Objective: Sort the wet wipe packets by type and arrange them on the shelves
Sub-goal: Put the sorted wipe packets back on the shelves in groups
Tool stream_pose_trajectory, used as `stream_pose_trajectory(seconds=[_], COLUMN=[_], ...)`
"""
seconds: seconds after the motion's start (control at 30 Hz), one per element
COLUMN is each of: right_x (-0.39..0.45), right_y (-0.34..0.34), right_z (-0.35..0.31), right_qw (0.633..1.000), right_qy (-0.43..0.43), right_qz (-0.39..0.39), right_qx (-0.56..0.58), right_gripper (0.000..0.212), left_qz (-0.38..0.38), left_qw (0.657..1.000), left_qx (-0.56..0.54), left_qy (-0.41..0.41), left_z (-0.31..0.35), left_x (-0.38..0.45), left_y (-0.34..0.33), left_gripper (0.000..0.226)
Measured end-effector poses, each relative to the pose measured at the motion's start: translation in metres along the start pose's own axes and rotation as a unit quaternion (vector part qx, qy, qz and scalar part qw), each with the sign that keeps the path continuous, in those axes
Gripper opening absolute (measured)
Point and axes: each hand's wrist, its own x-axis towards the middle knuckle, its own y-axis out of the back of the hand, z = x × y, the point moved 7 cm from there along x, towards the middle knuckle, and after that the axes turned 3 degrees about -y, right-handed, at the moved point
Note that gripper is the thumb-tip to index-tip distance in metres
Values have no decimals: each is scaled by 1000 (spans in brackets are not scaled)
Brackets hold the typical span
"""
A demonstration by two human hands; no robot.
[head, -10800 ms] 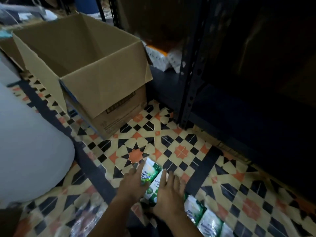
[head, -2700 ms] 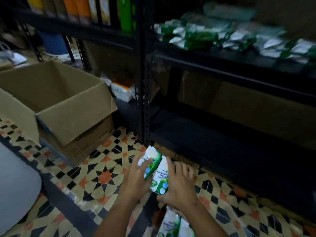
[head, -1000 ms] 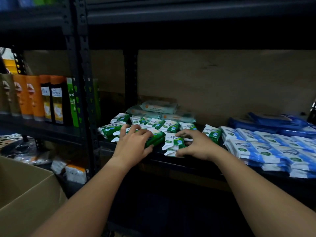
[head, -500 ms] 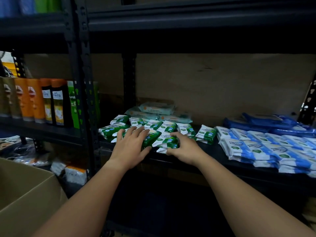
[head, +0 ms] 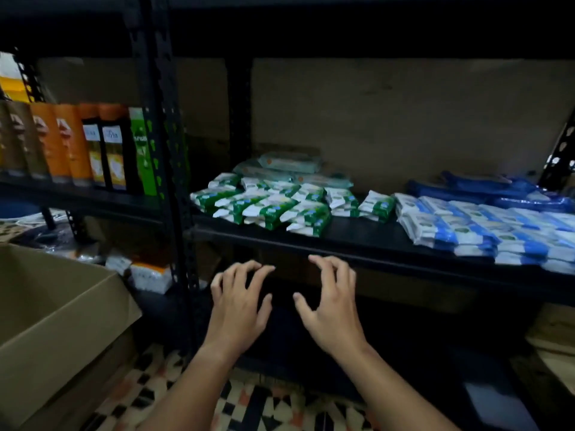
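Green wet wipe packets [head: 273,206] above both spread, empty hands [head: 239,303] look light, soft, slippery; best pinched across their short sides.

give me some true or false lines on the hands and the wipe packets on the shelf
1. Both hands hold nothing. True: the left hand and right hand hang below the shelf, fingers loosely spread.
2. The green packets lie right of the blue packets. False: green lies to the left.
3. The box stands on the shelf. False: it stands on the floor, at the left.
4. Bottles stand on the shelf section to the left. True.
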Motion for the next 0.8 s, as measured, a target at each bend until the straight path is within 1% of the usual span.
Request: stream_pose_trajectory(seconds=[0.03,0.13,0.23,0.3,0.37,0.4,0.47,0.5,0.57,0.63,0.67,0.7,0.73,0.8], right_x=[-14,-71,-141,-187,-234,-248,-284,-302,-333,-364,-379,-390,-399,-409], right_y=[-11,-48,-86,-108,-131,-136,-149,-155,-161,-168,-171,-173,-176,-182], right_z=[5,29,57,76,92,97,105,109,118,125,128,131,133,132], right_qw=[999,988,964,943,920,913,891,876,848,810,787,771,763,770], right_qy=[-11,-60,-115,-148,-174,-179,-189,-192,-186,-166,-153,-141,-133,-134], right_qz=[-34,-138,-239,-298,-350,-365,-412,-441,-496,-561,-593,-613,-619,-604], right_qx=[3,20,12,-1,-17,-17,-10,-6,-10,-44,-71,-102,-129,-155], right_gripper=[66,61,60,60,60,61,68,75,102,136,147,150,150,141], left_qz=[-18,-110,-251,-337,-423,-451,-513,-542,-581,-595,-594,-590,-588,-593], left_qw=[1000,991,958,925,882,865,819,793,755,735,732,731,732,734], left_qx=[-7,-37,-66,-79,-93,-104,-124,-132,-125,-129,-137,-143,-145,-139], left_qy=[13,68,120,156,186,196,226,247,279,298,305,312,312,302], left_z=[1,4,9,13,19,22,32,37,46,55,59,61,63,68], left_x=[-16,-84,-167,-221,-273,-287,-323,-340,-370,-393,-402,-409,-414,-422], left_y=[-10,-48,-88,-108,-129,-134,-145,-150,-157,-162,-164,-165,-167,-170], left_gripper=[53,51,53,56,59,61,66,70,78,87,90,94,97,100])
